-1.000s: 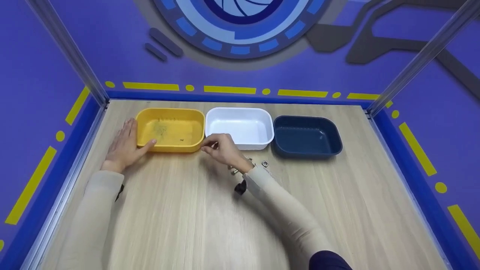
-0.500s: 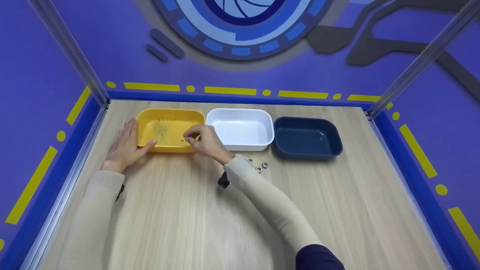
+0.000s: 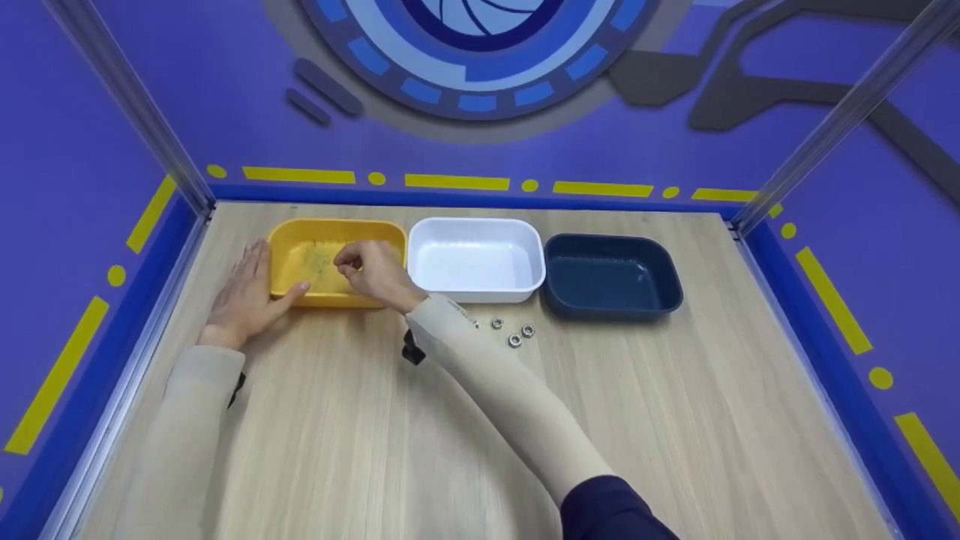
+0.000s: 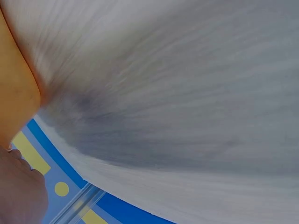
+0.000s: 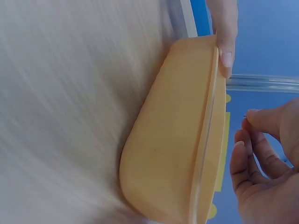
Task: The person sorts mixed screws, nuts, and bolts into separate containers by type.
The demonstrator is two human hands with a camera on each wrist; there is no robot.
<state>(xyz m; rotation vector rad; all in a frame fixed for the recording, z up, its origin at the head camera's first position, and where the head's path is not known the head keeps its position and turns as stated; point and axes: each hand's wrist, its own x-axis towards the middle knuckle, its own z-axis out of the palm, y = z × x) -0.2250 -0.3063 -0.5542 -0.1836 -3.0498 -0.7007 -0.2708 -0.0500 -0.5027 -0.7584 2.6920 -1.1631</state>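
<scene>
One tiny piece [image 5: 245, 116] is pinched in the right hand [image 3: 379, 274] above the yellow bin [image 3: 337, 300].

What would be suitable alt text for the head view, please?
A pinching right hand hovers over a yellow bin the left hand touches; a white bin and a dark blue bin stand alongside, with metal nuts in front.

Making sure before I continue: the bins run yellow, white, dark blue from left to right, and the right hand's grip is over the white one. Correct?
Not quite: the right hand's grip is over the yellow bin, not the white bin; the head view shows it. The left-to-right order, yellow, white, then dark blue bin, stands.
</scene>
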